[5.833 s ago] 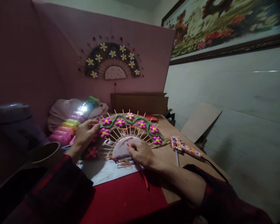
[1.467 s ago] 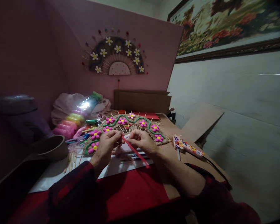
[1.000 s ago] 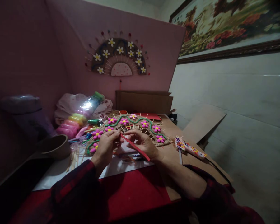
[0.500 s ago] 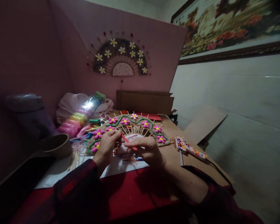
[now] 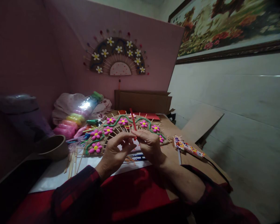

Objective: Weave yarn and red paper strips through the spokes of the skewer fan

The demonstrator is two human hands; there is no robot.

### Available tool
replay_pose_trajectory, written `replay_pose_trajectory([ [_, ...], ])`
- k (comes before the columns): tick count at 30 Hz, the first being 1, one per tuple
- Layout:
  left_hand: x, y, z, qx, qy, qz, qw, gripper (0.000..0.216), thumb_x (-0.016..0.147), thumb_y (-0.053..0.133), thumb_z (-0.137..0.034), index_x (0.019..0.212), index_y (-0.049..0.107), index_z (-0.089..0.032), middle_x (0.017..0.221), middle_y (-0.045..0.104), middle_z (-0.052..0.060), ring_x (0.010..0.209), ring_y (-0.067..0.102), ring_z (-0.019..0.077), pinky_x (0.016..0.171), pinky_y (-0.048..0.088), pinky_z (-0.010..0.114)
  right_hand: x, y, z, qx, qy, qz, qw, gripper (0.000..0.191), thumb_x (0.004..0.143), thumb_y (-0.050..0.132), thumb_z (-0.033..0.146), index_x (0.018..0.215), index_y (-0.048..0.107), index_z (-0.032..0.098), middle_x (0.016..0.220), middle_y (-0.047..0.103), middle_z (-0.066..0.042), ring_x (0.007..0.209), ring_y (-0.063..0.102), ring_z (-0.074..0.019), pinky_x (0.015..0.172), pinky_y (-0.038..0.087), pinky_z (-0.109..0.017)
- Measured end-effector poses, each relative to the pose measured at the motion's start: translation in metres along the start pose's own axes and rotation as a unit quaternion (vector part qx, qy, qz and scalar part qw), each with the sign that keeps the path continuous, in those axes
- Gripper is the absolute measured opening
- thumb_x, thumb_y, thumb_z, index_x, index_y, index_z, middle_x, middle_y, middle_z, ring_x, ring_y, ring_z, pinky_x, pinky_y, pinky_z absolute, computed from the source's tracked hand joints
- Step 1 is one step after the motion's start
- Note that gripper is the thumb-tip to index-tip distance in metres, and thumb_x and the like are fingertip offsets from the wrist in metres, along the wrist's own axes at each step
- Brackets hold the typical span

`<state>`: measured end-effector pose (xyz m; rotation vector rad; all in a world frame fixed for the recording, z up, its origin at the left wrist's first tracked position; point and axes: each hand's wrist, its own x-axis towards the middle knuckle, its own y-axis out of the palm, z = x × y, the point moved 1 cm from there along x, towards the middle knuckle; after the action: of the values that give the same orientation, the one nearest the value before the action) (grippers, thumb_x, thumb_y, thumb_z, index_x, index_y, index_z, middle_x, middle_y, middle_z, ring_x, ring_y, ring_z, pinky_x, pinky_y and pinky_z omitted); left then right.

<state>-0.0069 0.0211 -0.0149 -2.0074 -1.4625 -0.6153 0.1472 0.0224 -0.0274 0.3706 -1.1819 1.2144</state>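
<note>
A narrow red paper strip (image 5: pixel 133 119) stands nearly upright from the pinched fingers of my right hand (image 5: pixel 150 146). Close against them on the left, my left hand (image 5: pixel 116 152) has its fingers curled at the strip's lower end; their exact grip is partly hidden. Behind both hands lies a fan-shaped twine piece (image 5: pixel 118 123) with pink clay flowers, a wavy green line and thin wooden sticks. My hands cover part of its pale middle. A dark blue tool (image 5: pixel 139 157) lies below my hands beside some orange-brown shreds (image 5: pixel 130 159).
On the right is a flower-patterned glue gun (image 5: pixel 188 148) with a black cord. Loose sticks (image 5: pixel 72 161) and a round brown container (image 5: pixel 54 147) are at left, near bagged coloured clay (image 5: pixel 72 121). Cardboard (image 5: pixel 142 102) stands behind; a finished fan (image 5: pixel 119 57) hangs on the pink wall.
The red strip has swung from slanting between my hands to nearly upright. My hands have come together, the left moving right and its fingers loosening. The view has shifted slightly.
</note>
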Motion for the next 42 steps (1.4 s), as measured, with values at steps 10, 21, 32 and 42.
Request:
replay_pose_trajectory([
  [10,0.001,-0.001,-0.002,0.087,0.023,-0.043,0.995,0.011,0.078,0.061,-0.015,0.078,0.071,-0.022,0.071,0.069,0.002,0.064,0.061,0.0147,0.06,0.047,0.026,0.002,0.003,0.003,0.084,0.096,-0.008,0.992,0.028,0.085,0.051,0.015,0.108,0.064,0.023,0.1,0.069,-0.006,0.082,0.066,-0.017,0.074,0.053,-0.032],
  [21,0.001,-0.005,0.007,0.16,0.074,-0.053,0.983,0.016,0.083,0.056,-0.016,0.087,0.07,-0.022,0.075,0.066,0.003,0.067,0.06,0.0137,0.062,0.047,0.024,0.007,0.011,0.002,0.359,0.362,0.09,0.856,0.043,0.077,0.059,0.056,0.07,0.058,0.014,0.058,0.051,0.002,0.045,0.045,-0.0066,0.034,0.04,-0.016],
  [32,0.002,-0.007,0.007,0.254,0.151,-0.033,0.955,0.019,0.084,0.054,-0.016,0.086,0.072,-0.024,0.079,0.064,0.005,0.074,0.06,0.0151,0.065,0.047,0.025,0.008,0.012,0.0,0.401,0.369,0.08,0.835,0.031,0.074,0.066,0.045,0.077,0.057,0.015,0.06,0.048,0.004,0.047,0.043,-0.0073,0.035,0.038,-0.017],
  [42,0.002,-0.007,0.008,0.358,0.177,-0.013,0.917,0.02,0.085,0.052,-0.017,0.085,0.071,-0.022,0.08,0.064,0.007,0.073,0.057,0.0162,0.062,0.043,0.026,0.01,-0.002,0.019,0.14,0.093,-0.007,0.986,0.013,0.083,0.06,0.032,0.081,0.064,0.02,0.084,0.051,-0.003,0.078,0.048,-0.0156,0.07,0.043,-0.029],
])
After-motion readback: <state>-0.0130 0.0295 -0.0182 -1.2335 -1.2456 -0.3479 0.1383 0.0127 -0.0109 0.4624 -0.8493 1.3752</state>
